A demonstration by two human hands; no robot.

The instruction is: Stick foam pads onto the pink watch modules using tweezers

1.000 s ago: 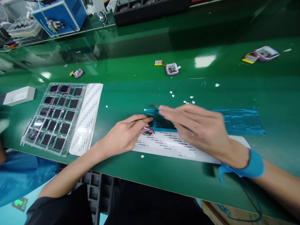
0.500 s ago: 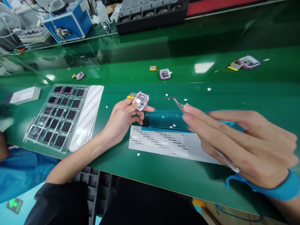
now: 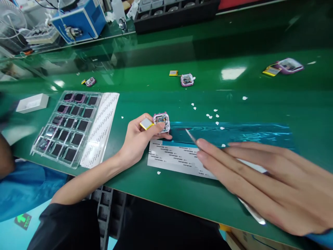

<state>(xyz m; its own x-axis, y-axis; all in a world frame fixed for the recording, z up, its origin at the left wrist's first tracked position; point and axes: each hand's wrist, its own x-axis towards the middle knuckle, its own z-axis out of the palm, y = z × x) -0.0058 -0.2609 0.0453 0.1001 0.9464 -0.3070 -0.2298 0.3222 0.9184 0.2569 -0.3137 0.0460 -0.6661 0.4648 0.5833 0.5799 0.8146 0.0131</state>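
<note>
Between the thumb and fingers of my left hand [image 3: 136,144] is an opened purple-and-white watch case [image 3: 161,118], its circuit board facing up. A yellow-edged battery [image 3: 146,124] hangs out on its left side, over my fingers. My right hand [image 3: 262,177] is closed on metal tweezers [image 3: 191,136], whose tip points toward the case but stays apart from it. A thin dark piece seems to be at the tip, too small to make out. Under the tweezers lies blue film [image 3: 234,130], with a printed white adhesive sheet [image 3: 173,156] along its near side.
A clear tray [image 3: 73,128] of dark screens lies at left beside another printed strip [image 3: 100,130] and a white box [image 3: 32,103]. Open watch cases [image 3: 187,80] with batteries and small white tabs [image 3: 215,110] dot the green bench. A blue machine [image 3: 80,22] stands behind.
My left hand has come nearer and turned the case, with its thumb now over the board. My right hand has lowered the tweezers over the blue film. The view has shifted slightly.
</note>
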